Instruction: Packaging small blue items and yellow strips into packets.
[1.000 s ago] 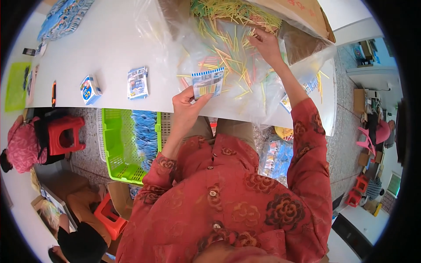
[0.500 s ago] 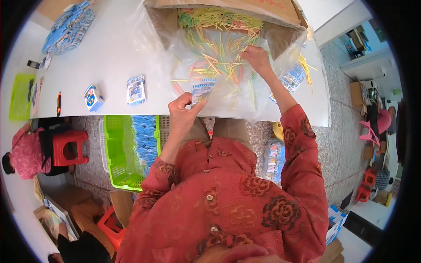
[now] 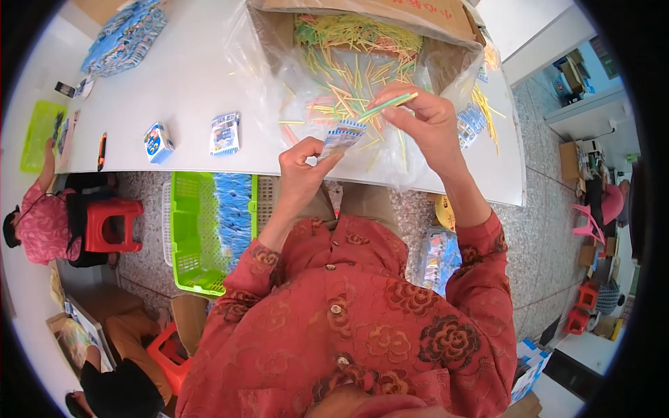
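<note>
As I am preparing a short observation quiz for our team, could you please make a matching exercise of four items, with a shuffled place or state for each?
Column one
1. Left hand
2. Right hand
3. Orange-and-black utility knife
4. Lime-green basket

Column two
A. Lying near the front edge of the table
B. Holding a few yellow and green thin sticks
C. Left of the person's legs, with blue packets inside
D. Pinching a blue-and-white packet

Right pairs: 1-D, 2-B, 3-A, 4-C
</note>
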A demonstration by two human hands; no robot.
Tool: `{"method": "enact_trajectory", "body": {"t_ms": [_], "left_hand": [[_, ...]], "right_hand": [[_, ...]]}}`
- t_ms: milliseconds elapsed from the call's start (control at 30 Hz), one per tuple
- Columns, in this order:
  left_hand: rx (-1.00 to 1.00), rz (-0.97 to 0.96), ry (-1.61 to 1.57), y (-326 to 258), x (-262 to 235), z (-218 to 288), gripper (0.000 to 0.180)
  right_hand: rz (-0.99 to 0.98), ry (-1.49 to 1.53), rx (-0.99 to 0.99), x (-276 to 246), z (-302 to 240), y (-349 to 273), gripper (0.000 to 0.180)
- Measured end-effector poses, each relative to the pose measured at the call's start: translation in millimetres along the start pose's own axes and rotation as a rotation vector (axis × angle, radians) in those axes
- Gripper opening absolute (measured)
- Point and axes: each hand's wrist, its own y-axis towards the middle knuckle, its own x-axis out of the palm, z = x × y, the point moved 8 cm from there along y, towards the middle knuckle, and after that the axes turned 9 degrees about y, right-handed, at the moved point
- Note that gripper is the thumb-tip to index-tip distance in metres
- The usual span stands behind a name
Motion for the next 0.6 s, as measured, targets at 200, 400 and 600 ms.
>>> {"method": "enact_trajectory", "body": {"t_ms": [200,400,600], "left_hand": [[0.023,-0.008,0.021,-3,-2,9,0.011],[0.012,-0.085,0.025,-5,2,15,0.010],[0.026,-0.082,-0.005,-7,1,8,0.009]], "right_hand": [[-0.053,-0.247,-0.046,20,-9,-6,0.010],[-0.119,-0.260,-0.102,34,-3,-6,0.013],[-0.221,-0.181,-0.018,43,4,-7,0.016]]}}
